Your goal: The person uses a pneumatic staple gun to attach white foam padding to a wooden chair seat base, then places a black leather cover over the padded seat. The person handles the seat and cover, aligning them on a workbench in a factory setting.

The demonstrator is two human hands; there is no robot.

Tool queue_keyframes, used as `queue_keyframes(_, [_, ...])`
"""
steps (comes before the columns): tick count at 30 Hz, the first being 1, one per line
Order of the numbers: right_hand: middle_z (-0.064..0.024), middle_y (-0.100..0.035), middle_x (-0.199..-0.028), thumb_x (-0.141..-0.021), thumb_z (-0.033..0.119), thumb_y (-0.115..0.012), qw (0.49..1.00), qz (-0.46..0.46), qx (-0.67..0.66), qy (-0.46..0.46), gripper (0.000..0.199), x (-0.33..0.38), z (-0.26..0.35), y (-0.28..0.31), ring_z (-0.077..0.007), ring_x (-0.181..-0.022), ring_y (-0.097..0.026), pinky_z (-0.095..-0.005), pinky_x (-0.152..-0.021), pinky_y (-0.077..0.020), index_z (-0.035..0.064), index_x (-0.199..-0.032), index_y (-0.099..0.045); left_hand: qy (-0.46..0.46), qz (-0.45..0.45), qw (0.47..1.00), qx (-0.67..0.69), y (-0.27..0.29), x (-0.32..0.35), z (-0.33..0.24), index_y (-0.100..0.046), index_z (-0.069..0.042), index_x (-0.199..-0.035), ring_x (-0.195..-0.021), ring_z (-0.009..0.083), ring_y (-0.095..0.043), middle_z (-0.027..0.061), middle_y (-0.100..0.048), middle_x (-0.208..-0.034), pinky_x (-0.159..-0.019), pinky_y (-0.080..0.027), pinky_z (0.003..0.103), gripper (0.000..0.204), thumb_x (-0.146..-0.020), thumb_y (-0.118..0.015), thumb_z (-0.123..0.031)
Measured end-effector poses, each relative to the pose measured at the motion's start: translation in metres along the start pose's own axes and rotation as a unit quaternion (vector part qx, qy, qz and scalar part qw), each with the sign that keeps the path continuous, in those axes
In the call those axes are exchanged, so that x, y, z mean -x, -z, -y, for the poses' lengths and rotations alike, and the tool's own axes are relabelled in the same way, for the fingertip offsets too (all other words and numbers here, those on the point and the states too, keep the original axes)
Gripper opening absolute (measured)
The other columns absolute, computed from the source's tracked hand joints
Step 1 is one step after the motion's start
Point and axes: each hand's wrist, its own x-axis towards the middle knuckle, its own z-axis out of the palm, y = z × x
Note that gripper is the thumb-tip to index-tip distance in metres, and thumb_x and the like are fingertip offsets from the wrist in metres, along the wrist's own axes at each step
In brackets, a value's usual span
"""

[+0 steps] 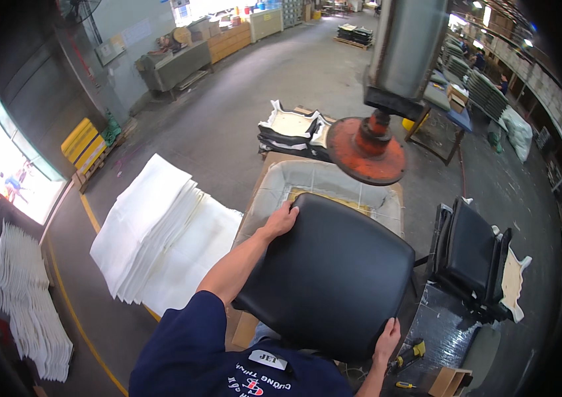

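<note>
A black upholstered chair seat [330, 274] is held up in front of my body, its smooth covered side facing me. My left hand [281, 220] is closed on its far left corner. At the near right edge my right hand [387, 339] grips it, the fingertips partly hidden behind. Beyond the seat, and partly covered by it, lies a padded, plastic-lined frame [387, 196] with a yellowish middle. Over that frame hangs a round orange press plate [368, 152] on a grey column [408, 46].
White sheets [155, 231] are stacked at my left. On the right, more black seats [469, 248] stand on a dark table [443, 317] with a yellow-black power tool [412, 354] and a screwdriver [404, 384]. Further seats [294, 132] are piled behind the frame.
</note>
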Motion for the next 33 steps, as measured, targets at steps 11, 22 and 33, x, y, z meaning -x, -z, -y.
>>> queue_keyframes(11, [-0.0313, -0.055, -0.147, -0.112, 0.048, -0.036, 0.987, 0.003, 0.154, 0.031, 0.066, -0.031, 0.004, -0.017, -0.0467, -0.138, -0.050, -0.0470, -0.113, -0.0405, -0.0029, -0.155, -0.040, 0.104, 0.027, 0.988, -0.108, 0.028, 0.118, 0.006, -0.046, -0.004, -0.149, -0.125, 0.0509, -0.059, 0.0353, -0.064, -0.130, -0.108, -0.045, 0.055, 0.070, -0.107, -0.037, -0.058])
queue_keyframes(22, [-0.0345, -0.061, -0.136, -0.109, 0.058, -0.030, 0.959, 0.014, 0.280, -0.051, 0.069, -0.075, 0.054, -0.030, -0.0554, -0.128, -0.055, -0.0559, -0.108, -0.0429, 0.0082, -0.156, -0.038, 0.145, -0.020, 0.987, -0.066, 0.020, 0.153, 0.012, -0.056, -0.005, -0.137, -0.117, 0.0532, -0.061, 0.0343, -0.068, -0.119, -0.102, -0.046, 0.058, 0.065, -0.109, -0.030, -0.058])
queue_keyframes(33, [-0.0360, -0.059, -0.136, -0.109, 0.060, -0.025, 0.979, 0.034, 0.202, -0.026, 0.069, -0.123, 0.007, -0.012, -0.0559, -0.129, -0.053, -0.0570, -0.107, -0.0418, 0.0063, -0.150, -0.043, 0.125, 0.035, 0.991, -0.031, 0.020, 0.118, 0.045, -0.057, -0.005, -0.136, -0.127, 0.0521, -0.056, 0.0344, -0.064, -0.129, -0.109, -0.043, 0.056, 0.065, -0.109, -0.027, -0.056])
